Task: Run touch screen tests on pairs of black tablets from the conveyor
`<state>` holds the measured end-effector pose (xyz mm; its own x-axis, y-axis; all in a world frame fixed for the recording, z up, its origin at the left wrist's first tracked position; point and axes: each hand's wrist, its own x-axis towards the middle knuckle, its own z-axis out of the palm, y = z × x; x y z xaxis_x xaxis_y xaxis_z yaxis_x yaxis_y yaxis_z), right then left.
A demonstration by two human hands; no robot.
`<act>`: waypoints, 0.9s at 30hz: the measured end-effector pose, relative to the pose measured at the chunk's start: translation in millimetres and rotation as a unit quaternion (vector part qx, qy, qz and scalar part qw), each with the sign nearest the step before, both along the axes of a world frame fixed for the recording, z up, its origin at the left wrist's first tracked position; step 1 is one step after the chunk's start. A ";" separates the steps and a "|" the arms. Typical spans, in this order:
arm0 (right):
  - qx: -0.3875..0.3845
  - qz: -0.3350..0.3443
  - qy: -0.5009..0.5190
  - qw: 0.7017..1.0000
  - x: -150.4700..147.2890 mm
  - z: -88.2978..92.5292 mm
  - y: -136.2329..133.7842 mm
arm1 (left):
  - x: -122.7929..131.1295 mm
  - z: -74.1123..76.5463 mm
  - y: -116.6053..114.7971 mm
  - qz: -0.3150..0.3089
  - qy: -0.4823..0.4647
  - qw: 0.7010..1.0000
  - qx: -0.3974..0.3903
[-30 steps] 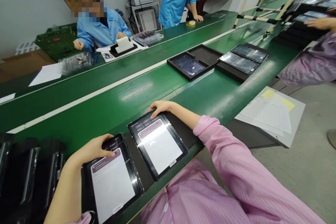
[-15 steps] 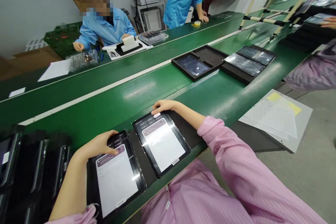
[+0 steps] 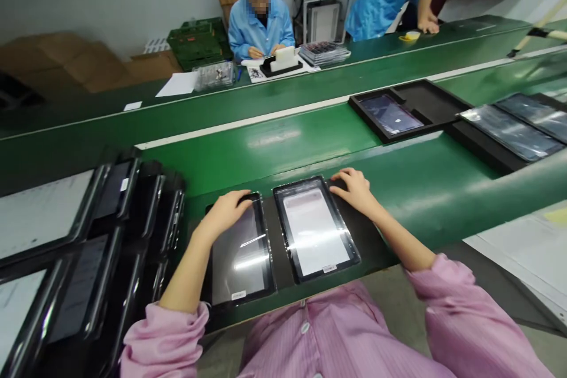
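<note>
Two tablets lie side by side in a black tray [image 3: 279, 248] on the green conveyor belt in front of me. My left hand [image 3: 225, 212] rests on the top of the left tablet [image 3: 239, 260], fingers curled over its upper edge; its screen looks dim grey. My right hand [image 3: 354, 189] lies at the top right corner of the right tablet [image 3: 315, 230], fingers spread on the tray beside it; that screen is lit white.
Several tablets stand stacked in black trays [image 3: 80, 236] at my left. Further right on the belt sit a black tray with one tablet [image 3: 390, 115] and a tray of wrapped tablets [image 3: 514, 127]. Two people in blue coats [image 3: 261, 23] work across the line. Papers [image 3: 531, 248] lie at right.
The view has swung left, showing the stacked trays. The left tablet's screen has gone from white to dim grey. My right hand has shifted to the right tablet's top right corner.
</note>
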<state>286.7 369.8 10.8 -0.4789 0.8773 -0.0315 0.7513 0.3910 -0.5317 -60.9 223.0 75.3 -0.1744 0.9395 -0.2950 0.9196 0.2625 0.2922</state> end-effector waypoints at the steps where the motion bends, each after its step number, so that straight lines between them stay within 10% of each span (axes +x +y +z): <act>1: 0.009 -0.004 0.012 1.000 7.0 -7.2 -10.8 | 9.0 -3.3 -5.5 -0.002 0.012 1.000 0.005; 7: 0.077 -0.084 0.129 0.985 20.5 -38.5 -44.3 | 49.7 -18.2 -10.7 0.017 0.100 0.994 0.026; 27: 0.079 -0.057 0.099 0.990 30.7 -46.4 -30.2 | 73.5 -20.7 6.0 0.038 0.142 0.988 0.040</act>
<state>317.4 339.6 -35.6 -0.3590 0.9125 0.1961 0.6823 0.3999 -0.6120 12.6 229.1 54.6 -0.3098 0.9389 -0.1497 0.9463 0.3198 0.0472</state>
